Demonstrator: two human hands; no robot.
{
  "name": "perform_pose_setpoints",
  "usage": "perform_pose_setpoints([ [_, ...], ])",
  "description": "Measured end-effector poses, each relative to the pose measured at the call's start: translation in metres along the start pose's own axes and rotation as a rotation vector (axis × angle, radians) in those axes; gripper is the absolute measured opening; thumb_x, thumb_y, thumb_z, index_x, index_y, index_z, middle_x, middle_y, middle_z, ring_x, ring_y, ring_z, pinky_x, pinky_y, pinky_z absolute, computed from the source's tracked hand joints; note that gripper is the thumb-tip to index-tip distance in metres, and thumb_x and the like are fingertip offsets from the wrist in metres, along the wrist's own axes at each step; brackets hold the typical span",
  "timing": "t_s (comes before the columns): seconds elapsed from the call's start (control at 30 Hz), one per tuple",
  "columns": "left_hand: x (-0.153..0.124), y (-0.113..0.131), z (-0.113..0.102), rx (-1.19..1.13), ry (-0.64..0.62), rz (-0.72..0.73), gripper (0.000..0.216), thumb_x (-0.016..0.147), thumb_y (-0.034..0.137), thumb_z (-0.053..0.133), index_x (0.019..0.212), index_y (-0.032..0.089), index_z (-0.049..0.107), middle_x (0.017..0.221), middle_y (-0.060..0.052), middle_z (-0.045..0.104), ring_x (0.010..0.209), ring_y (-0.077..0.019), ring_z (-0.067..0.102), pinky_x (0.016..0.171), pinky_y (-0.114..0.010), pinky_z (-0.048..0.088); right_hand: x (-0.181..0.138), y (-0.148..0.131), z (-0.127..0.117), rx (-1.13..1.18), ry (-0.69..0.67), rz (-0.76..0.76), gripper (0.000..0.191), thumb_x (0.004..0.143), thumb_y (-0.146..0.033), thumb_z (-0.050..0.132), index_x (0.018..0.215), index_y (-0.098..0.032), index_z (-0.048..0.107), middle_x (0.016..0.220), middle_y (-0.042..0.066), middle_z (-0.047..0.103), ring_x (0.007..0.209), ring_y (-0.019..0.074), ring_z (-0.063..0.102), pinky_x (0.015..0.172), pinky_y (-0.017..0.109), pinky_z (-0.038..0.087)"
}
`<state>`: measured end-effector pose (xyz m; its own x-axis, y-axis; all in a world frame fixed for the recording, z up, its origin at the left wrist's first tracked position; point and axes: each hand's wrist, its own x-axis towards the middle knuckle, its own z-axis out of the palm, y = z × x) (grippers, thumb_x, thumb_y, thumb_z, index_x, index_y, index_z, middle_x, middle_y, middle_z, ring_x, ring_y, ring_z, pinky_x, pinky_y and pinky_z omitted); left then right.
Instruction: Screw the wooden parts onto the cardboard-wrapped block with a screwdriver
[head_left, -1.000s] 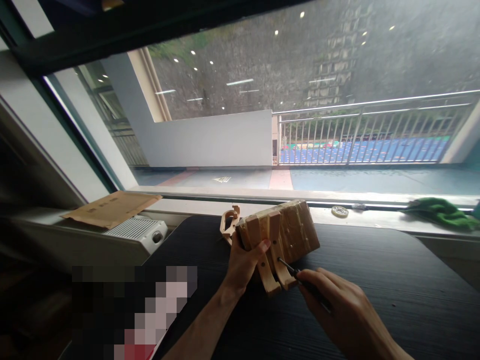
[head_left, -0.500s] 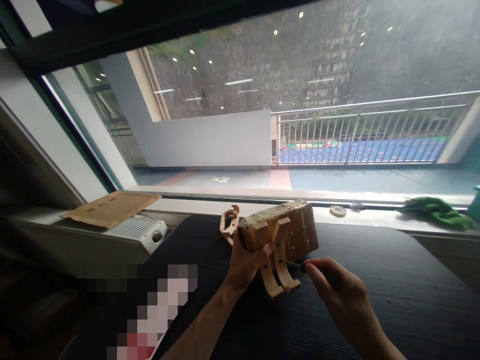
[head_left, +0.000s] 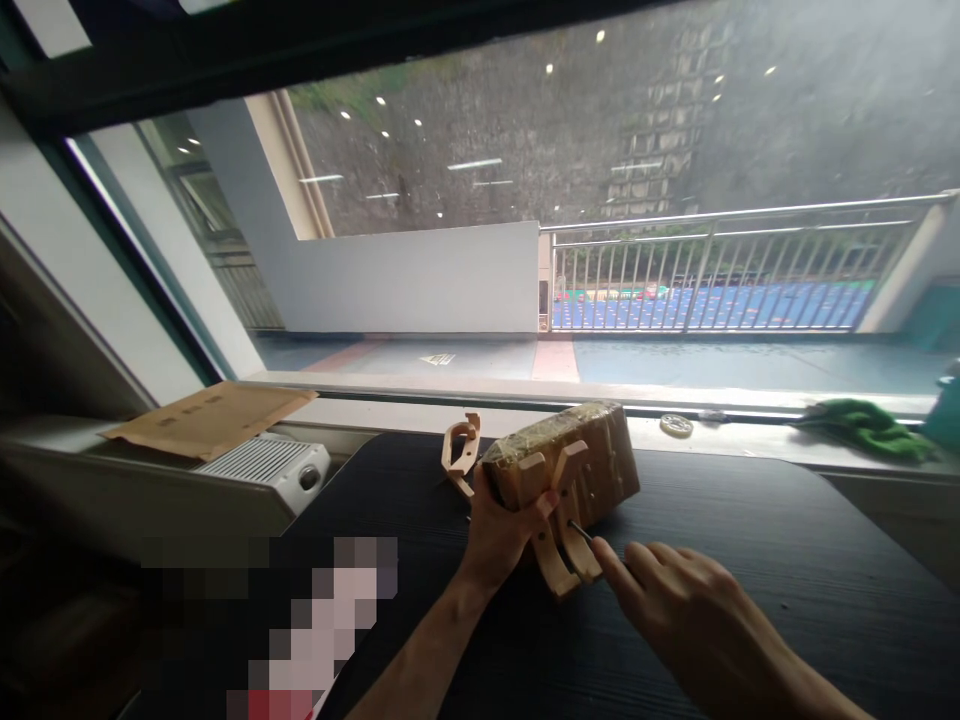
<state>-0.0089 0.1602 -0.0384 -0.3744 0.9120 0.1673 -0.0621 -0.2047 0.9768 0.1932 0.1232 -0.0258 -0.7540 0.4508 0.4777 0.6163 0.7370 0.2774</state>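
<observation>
A cardboard box wrapped in clear tape rests tilted on the dark table. Two curved wooden pieces lie side by side against its near face: a left one and a right one, each with dark holes or screw heads. My left hand is closed around them, its thumb pressing across the wood. In my closed right hand is a screwdriver; its thin shaft meets a dark spot on the right piece, and the handle is mostly hidden by my fingers.
More curved wooden parts lie behind my left hand on the black table. Along the windowsill are a tape roll and a green cloth. To the left, a brown envelope lies on a white radiator.
My right hand has rolled over, back upward, its fingers now nearer the screwdriver tip. The wooden pieces and box have shifted slightly right in view, with my left hand still holding.
</observation>
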Motion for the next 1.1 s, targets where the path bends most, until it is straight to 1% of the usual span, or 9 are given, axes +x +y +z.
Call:
perform_pose_setpoints([
  [0.07, -0.001, 0.003, 0.000, -0.005, 0.003, 0.002, 0.063, 0.054, 0.026, 0.083, 0.105, 0.020, 0.046, 0.097, -0.005, 0.064, 0.087, -0.0212, 0.064, 0.077, -0.034, 0.053, 0.003, 0.000, 0.006, 0.093, 0.005, 0.057, 0.048, 0.071, 0.002, 0.043, 0.114, -0.012, 0.060, 0.066, 0.003, 0.060, 0.052, 0.0159, 0.054, 0.049, 0.028, 0.040],
  [0.17, -0.004, 0.009, 0.001, -0.013, -0.004, 0.007, 0.062, 0.054, 0.024, 0.082, 0.104, 0.021, 0.046, 0.097, -0.004, 0.064, 0.086, -0.0205, 0.063, 0.076, -0.033, 0.053, 0.005, 0.004, 0.015, 0.494, 0.018, 0.409, 0.027, 0.089, -0.019, 0.043, 0.103, -0.016, 0.066, 0.071, 0.003, 0.067, 0.059, 0.0154, 0.061, 0.055, 0.025, 0.045],
  [0.3, -0.008, 0.014, 0.004, -0.011, 0.006, 0.001, 0.060, 0.055, 0.024, 0.081, 0.105, 0.020, 0.046, 0.098, -0.004, 0.064, 0.087, -0.0203, 0.064, 0.078, -0.034, 0.052, 0.006, 0.007, 0.016, 0.918, -0.057, 0.763, 0.035, 0.091, -0.040, 0.041, 0.095, -0.018, 0.068, 0.084, 0.004, 0.071, 0.075, 0.0169, 0.066, 0.064, 0.024, 0.049],
  [0.43, -0.011, 0.018, 0.007, -0.005, 0.029, 0.004, 0.060, 0.056, 0.023, 0.081, 0.105, 0.021, 0.047, 0.097, -0.004, 0.064, 0.089, -0.0208, 0.064, 0.080, -0.033, 0.051, 0.007, 0.007, 0.005, 0.576, -0.134, 0.563, 0.029, 0.088, -0.027, 0.047, 0.111, -0.020, 0.062, 0.076, 0.002, 0.069, 0.062, 0.0167, 0.063, 0.055, 0.026, 0.046],
  [0.6, -0.011, 0.019, 0.007, 0.006, 0.050, 0.015, 0.058, 0.056, 0.023, 0.081, 0.104, 0.021, 0.048, 0.099, -0.004, 0.063, 0.093, -0.0209, 0.063, 0.083, -0.033, 0.050, 0.008, 0.002, 0.001, 0.050, -0.170, 0.116, 0.057, 0.066, 0.005, 0.049, 0.118, -0.015, 0.060, 0.071, 0.004, 0.065, 0.058, 0.0182, 0.060, 0.050, 0.027, 0.043],
  [0.67, -0.010, 0.018, 0.007, 0.019, 0.049, 0.023, 0.059, 0.055, 0.023, 0.081, 0.104, 0.021, 0.047, 0.099, -0.003, 0.063, 0.093, -0.0207, 0.062, 0.083, -0.034, 0.050, 0.008, 0.001, 0.004, 0.114, -0.189, 0.168, 0.054, 0.068, 0.003, 0.050, 0.118, -0.014, 0.060, 0.070, 0.004, 0.066, 0.056, 0.0180, 0.060, 0.051, 0.027, 0.044],
  [0.8, -0.011, 0.017, 0.007, 0.040, 0.037, 0.034, 0.062, 0.054, 0.022, 0.082, 0.105, 0.020, 0.047, 0.099, -0.003, 0.062, 0.092, -0.0207, 0.062, 0.082, -0.034, 0.050, 0.011, 0.004, 0.009, 0.673, -0.171, 0.565, 0.032, 0.087, -0.022, 0.045, 0.111, -0.019, 0.066, 0.083, 0.004, 0.072, 0.071, 0.0179, 0.066, 0.061, 0.027, 0.049],
  [0.9, -0.012, 0.017, 0.008, 0.043, 0.040, 0.040, 0.059, 0.054, 0.023, 0.081, 0.103, 0.020, 0.047, 0.097, -0.003, 0.062, 0.092, -0.0204, 0.062, 0.082, -0.033, 0.050, 0.013, 0.008, 0.008, 0.947, -0.167, 0.726, 0.033, 0.087, -0.033, 0.045, 0.104, -0.017, 0.069, 0.092, 0.006, 0.072, 0.081, 0.0203, 0.066, 0.065, 0.028, 0.051],
  [1.1, -0.012, 0.016, 0.009, 0.041, 0.056, 0.047, 0.059, 0.054, 0.024, 0.082, 0.102, 0.021, 0.047, 0.095, -0.003, 0.062, 0.088, -0.0202, 0.062, 0.079, -0.033, 0.050, 0.016, 0.006, -0.005, 0.362, -0.191, 0.376, 0.040, 0.083, -0.012, 0.046, 0.119, -0.023, 0.059, 0.076, 0.002, 0.069, 0.058, 0.0162, 0.063, 0.051, 0.025, 0.043],
])
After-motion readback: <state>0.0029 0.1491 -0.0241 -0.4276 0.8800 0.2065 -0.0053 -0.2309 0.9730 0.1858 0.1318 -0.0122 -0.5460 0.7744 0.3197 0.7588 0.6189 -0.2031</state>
